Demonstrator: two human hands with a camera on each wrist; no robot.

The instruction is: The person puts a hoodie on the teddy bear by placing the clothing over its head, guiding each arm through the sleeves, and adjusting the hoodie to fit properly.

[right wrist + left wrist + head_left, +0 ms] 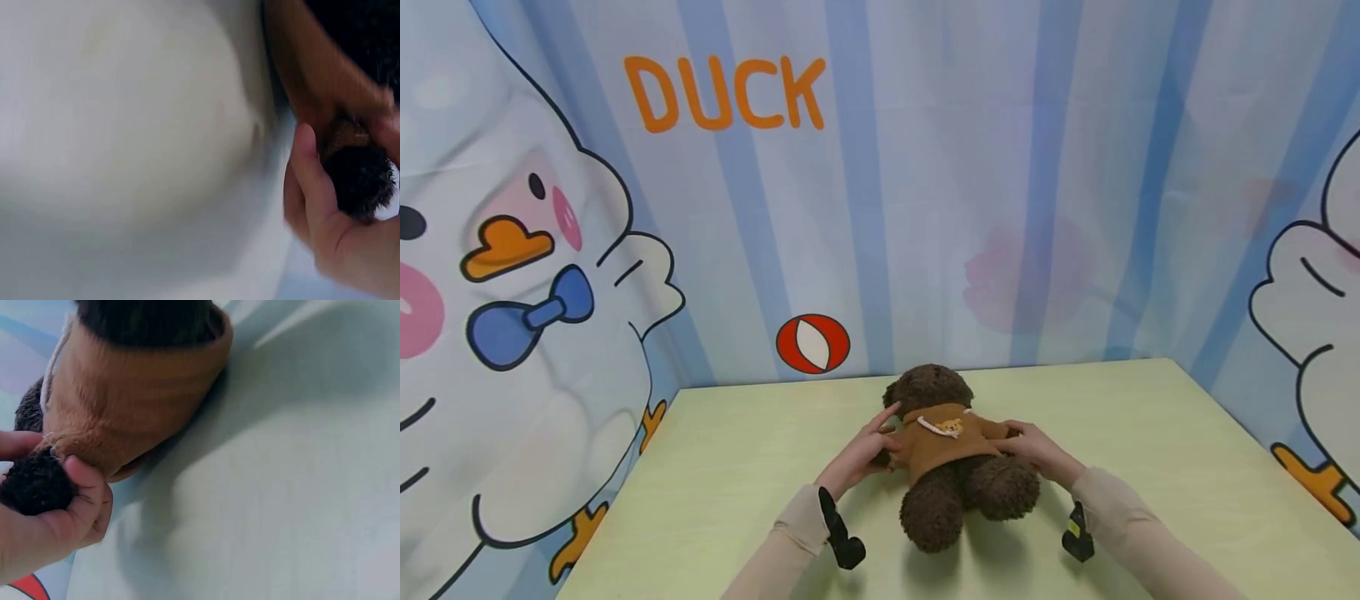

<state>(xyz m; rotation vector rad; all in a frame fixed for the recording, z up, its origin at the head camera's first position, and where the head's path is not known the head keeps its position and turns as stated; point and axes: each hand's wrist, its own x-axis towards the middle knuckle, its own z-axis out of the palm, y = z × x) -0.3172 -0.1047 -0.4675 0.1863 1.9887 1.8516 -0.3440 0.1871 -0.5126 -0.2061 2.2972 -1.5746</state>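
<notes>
A dark brown teddy bear (958, 492) in a brown hooded sweatshirt (943, 442) lies belly up and slightly tilted over the table, legs toward me. White drawstrings and a small bear print show on its chest. My left hand (863, 450) grips one of its arms, the index finger reaching up beside the head. In the left wrist view, thumb and fingers curl round the dark furry paw (37, 481) at the sleeve's end. My right hand (1041, 450) holds the opposite arm; its fingers close around that paw (359, 178) in the right wrist view.
The pale yellow-green table (737, 500) reaches back to a striped blue curtain (925, 167) printed with ducks, a ball and the word DUCK. Similar printed cloth borders the left and right sides. Black straps with small devices (847, 550) sit on both wrists.
</notes>
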